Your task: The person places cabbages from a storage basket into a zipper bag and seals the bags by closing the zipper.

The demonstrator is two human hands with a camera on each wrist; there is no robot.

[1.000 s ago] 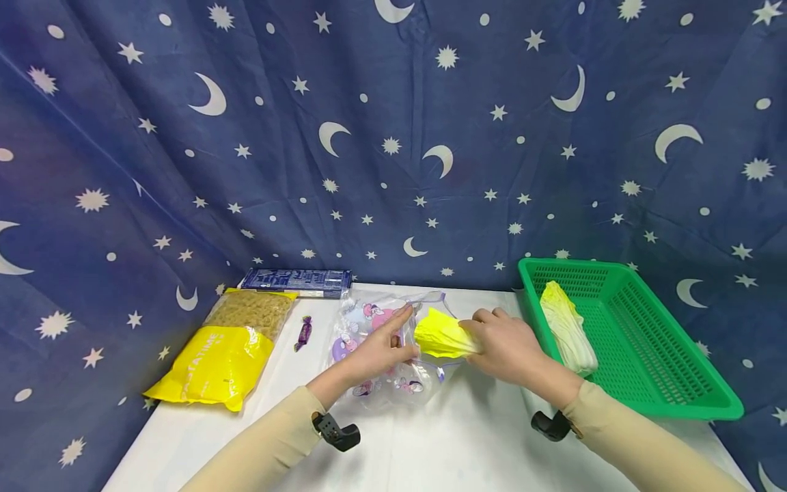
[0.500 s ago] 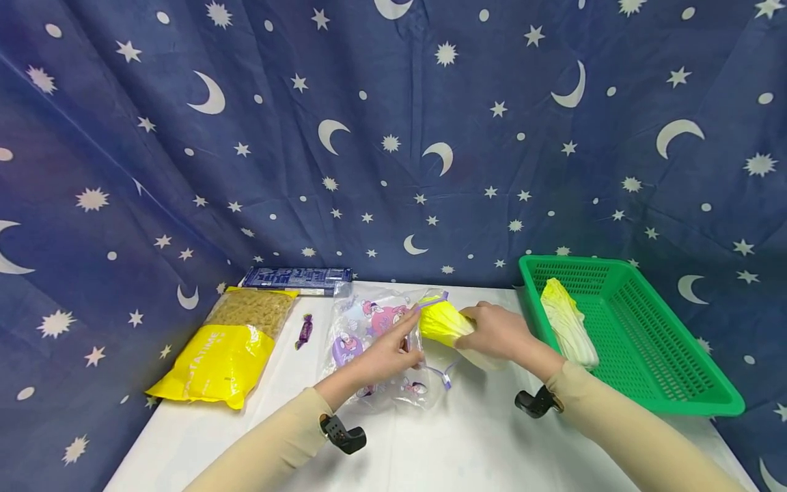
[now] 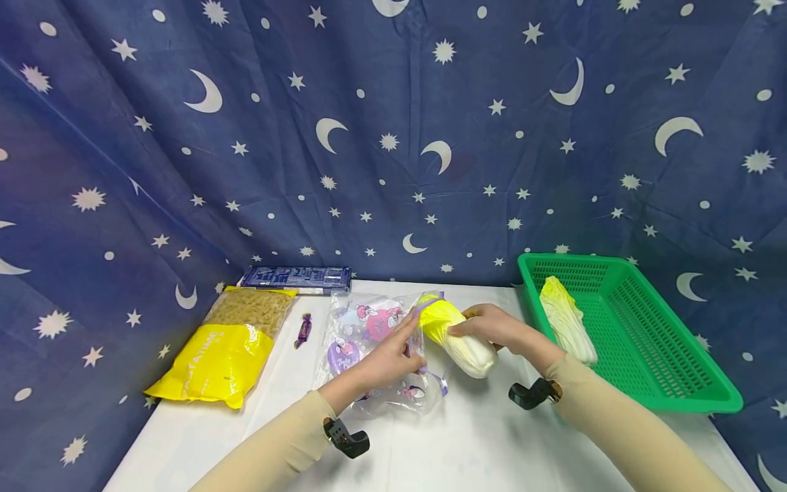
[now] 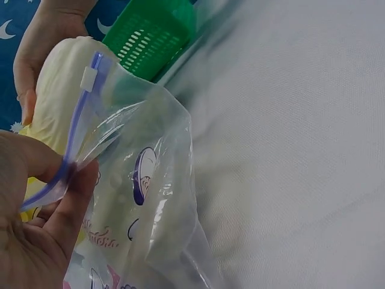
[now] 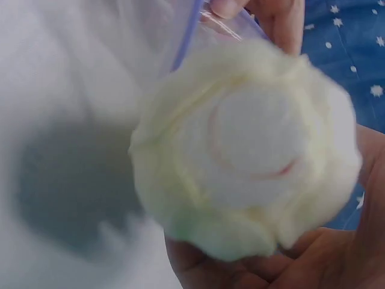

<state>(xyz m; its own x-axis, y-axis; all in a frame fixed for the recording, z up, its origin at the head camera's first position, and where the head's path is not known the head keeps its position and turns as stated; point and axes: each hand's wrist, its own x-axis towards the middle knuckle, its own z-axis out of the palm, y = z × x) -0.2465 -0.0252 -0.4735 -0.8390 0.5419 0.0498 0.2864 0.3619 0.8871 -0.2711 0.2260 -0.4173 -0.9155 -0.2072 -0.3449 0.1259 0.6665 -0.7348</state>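
Note:
In the head view my right hand (image 3: 496, 324) grips a napa cabbage (image 3: 472, 352) from above, around its middle. Its yellow leafy end lies at the mouth of a clear printed zip bag (image 3: 353, 342), partly inside; its white root end points down and right. The right wrist view shows the cabbage's cut base (image 5: 258, 135) close up and blurred. My left hand (image 3: 393, 355) pinches the bag's purple zip edge between thumb and finger, seen closely in the left wrist view. A white slider (image 4: 88, 79) sits near the end of that zip.
A green basket (image 3: 652, 403) on the right holds a second napa cabbage (image 3: 567, 322). At left lie a yellow pasta bag (image 3: 221, 362), a purple wrapped candy (image 3: 303, 331) and a dark blue packet (image 3: 298, 279). A starry blue curtain (image 3: 393, 171) closes off the back.
The cabbage has turned so its root end angles toward me, and its leafy end has moved into the bag's mouth. My left hand has shifted slightly, still holding the bag's edge.

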